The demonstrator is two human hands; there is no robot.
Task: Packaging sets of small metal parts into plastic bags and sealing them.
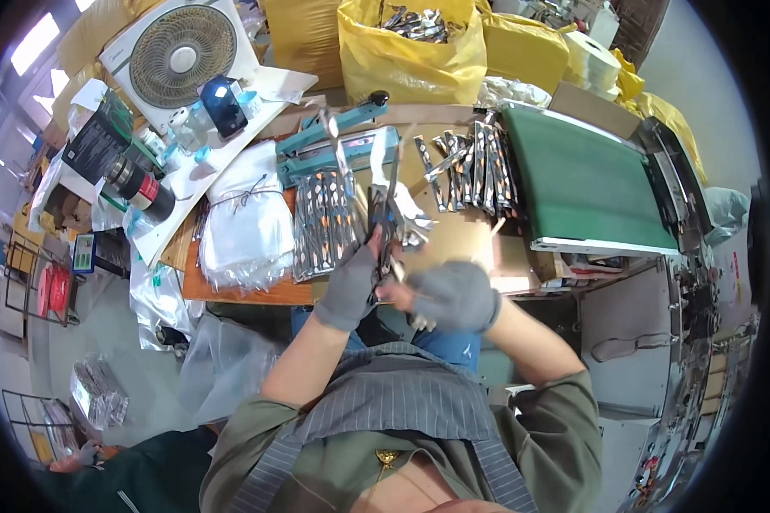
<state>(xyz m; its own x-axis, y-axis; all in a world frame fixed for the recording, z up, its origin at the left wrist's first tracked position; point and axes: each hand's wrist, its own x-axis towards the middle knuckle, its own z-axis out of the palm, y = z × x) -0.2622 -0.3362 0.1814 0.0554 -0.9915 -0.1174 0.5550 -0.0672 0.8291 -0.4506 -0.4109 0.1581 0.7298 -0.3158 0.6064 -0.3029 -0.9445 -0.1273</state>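
From where I'm standing: step in hand looks like gathering slim packets into a bunch and evening it up. The bunch (382,224) is mid-frame, roughly upright over the near edge of the counter (287,294). Left hand (351,286), grey glove: fingers curled around it, grasping. Right hand (455,297), also gloved, sits just right of its lower end; blurred, so can't tell if those fingers pinch anything or just touch.

Supply: loose packet pile (488,167) right of centre, neat packet row (323,218) left of centre. Clear bags (244,244) lie tied, left of that row; teal lever tool (316,164) behind it. Green belt (595,184), upper right, is well apart from the hands.

Next move, my read: keep the left grip firm, square the lower ends with the right. Risk: packets sliding out if the left slackens. Count unreadable from here.
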